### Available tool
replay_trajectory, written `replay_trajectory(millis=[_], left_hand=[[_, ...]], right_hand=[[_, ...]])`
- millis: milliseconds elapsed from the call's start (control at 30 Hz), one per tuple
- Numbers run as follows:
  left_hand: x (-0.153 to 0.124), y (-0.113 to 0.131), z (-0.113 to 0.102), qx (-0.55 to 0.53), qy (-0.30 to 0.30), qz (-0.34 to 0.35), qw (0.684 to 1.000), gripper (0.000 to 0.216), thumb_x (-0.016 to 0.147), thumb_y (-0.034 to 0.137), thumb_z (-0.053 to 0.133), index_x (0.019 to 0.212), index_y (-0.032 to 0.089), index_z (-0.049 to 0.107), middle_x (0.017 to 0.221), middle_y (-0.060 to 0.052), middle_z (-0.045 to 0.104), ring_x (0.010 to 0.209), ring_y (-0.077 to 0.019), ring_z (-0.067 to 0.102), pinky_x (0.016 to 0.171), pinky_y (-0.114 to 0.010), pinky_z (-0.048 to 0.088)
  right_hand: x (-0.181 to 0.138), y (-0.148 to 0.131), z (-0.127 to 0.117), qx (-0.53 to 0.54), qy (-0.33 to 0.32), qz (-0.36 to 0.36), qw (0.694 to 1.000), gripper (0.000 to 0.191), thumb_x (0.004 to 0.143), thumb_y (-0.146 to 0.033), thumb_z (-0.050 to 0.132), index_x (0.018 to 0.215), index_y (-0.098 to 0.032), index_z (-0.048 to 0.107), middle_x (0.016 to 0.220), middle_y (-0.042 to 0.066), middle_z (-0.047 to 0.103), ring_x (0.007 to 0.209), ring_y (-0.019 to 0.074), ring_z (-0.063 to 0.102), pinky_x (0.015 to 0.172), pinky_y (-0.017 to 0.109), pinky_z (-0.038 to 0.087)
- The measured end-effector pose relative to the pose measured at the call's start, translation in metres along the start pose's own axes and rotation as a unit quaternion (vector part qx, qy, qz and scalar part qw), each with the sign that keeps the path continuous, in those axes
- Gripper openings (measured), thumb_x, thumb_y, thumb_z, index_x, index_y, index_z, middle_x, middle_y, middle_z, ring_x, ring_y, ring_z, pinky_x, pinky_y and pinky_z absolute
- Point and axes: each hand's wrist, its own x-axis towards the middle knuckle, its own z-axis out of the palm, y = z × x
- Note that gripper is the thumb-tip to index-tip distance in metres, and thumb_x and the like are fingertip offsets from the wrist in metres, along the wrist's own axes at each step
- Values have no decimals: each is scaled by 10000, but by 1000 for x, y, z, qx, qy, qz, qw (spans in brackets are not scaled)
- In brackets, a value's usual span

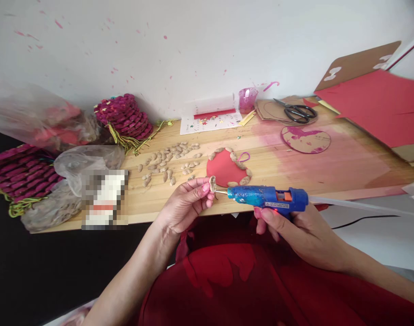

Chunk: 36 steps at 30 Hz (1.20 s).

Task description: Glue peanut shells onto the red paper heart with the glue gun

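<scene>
Between the thumb and fingers of my left hand (pixel 190 199) is a peanut shell (pixel 213 183), its hollow side facing the glue gun. My right hand (pixel 295 226) grips a blue hot glue gun (pixel 268 197), whose metal nozzle meets or nearly meets the shell; a clear glue stick (pixel 356 205) sticks out of its back. Just beyond lies a red heart (pixel 223 166) with peanut shells along part of its edge and a purple loop (pixel 243 157) at its top. Several loose peanut shells (pixel 166 156) are spread on the table left of the heart.
On the wooden table (pixel 193 213), stacks of purple pieces (pixel 125 117) and plastic bags (pixel 88 158) stand left. At the back are a stained cup (pixel 247 100) and black-handled scissors (pixel 299 113). A cardboard heart (pixel 305 139) and red sheets (pixel 380 106) lie right. A blurred-out item (pixel 105 199) sits front left.
</scene>
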Motion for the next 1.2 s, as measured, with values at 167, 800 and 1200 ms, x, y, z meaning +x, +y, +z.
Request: replay_trajectory(millis=[167,800,1200], left_hand=[[1,1,0,0,3,-2,1000,291,668,223,952,829,101,743,685,-26,688,601,-78,630,595,-162,562],[18,23,-7,456,11,279,845,107,837,247,817,924,186,808,930,-56,739,858,-143,686,754,-221,576],[37,28,-5,743,-104,393,531,119,988,135,603,1042,165,705,1074,-61,679,943,-152,681,814,-257,548]], right_hand=[[1,3,0,-3,1,8,1000,301,1051,-394,534,856,-237,703,800,8,716,573,117,582,532,265,487],[33,19,-6,192,149,111,964,355,962,-568,629,935,-225,720,1027,70,774,658,165,716,553,283,578],[57,28,0,302,163,99,934,265,934,-541,687,959,-290,772,1126,56,755,1073,288,743,825,393,660]])
